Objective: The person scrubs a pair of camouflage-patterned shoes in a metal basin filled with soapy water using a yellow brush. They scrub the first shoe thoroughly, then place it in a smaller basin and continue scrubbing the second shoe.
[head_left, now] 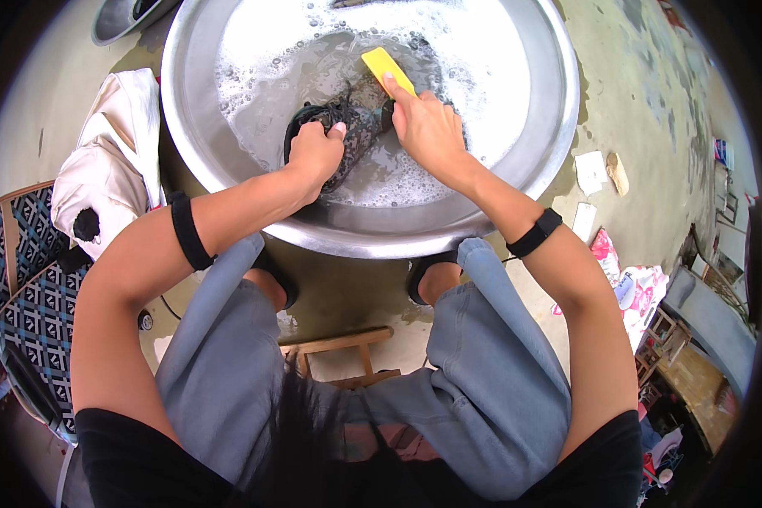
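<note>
The left hand (pixel 316 152) has its grip clenched around the near end of a dark, wet shoe (pixel 347 127), fingers wrapped over it and the thumb lying on top, pinning it down in soapy water. Just beside it, on the far right of that grip, the right hand (pixel 427 127) is grasping a yellow brush (pixel 385 68), the forefinger stretched along the brush's back and its far end sticking out beyond the fingertips; the brush rests against the shoe's upper end, so both hands meet over the same shoe with only a small gap between them. The shoe lies tilted in the middle of a wide metal basin (pixel 533 169), half sunk in grey water, with white foam (pixel 474 51) spread beyond and to the right of the right grip. Each forearm carries a black band (pixel 186 230) below the elbow. Nearer than the grips, the person's knees in pale blue jeans (pixel 483 364) flank a small wooden stool (pixel 343 351). Well to the left of the left grip a cream bag (pixel 114 161) lies on the concrete floor (pixel 643 110), and beyond it sits a second, smaller basin (pixel 118 21).
</note>
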Tool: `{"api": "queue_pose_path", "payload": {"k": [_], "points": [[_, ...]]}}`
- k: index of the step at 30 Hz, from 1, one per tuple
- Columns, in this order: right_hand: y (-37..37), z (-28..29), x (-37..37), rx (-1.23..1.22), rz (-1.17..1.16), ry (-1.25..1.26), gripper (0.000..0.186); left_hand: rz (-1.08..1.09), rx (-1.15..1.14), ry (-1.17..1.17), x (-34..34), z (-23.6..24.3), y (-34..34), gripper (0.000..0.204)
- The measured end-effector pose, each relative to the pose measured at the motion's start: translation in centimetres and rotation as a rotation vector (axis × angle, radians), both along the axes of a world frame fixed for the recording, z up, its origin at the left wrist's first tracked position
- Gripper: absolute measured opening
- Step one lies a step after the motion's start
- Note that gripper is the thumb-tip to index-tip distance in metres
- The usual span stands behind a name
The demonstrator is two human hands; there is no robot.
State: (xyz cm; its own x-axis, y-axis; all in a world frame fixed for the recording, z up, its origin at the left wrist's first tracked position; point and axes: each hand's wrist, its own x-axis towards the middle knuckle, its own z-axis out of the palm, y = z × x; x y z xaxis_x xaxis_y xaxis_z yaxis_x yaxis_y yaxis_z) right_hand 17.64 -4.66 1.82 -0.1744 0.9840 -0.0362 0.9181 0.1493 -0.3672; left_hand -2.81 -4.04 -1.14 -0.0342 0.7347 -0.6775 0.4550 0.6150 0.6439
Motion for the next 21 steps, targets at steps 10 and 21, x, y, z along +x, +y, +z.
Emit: {"api": "queue_pose_path", "payload": {"k": [10,21], "points": [[1.8,-1.0,1.6,-0.037,0.040,-0.062,0.051,0.023,-0.035,-0.071,-0.2,0.1,-0.5,0.041],[0.2,1.2,0.7,0.049,-0.009,-0.011,0.047,-0.017,-0.080,-0.020,-0.7,-1.1,0.2,0.040]]}}
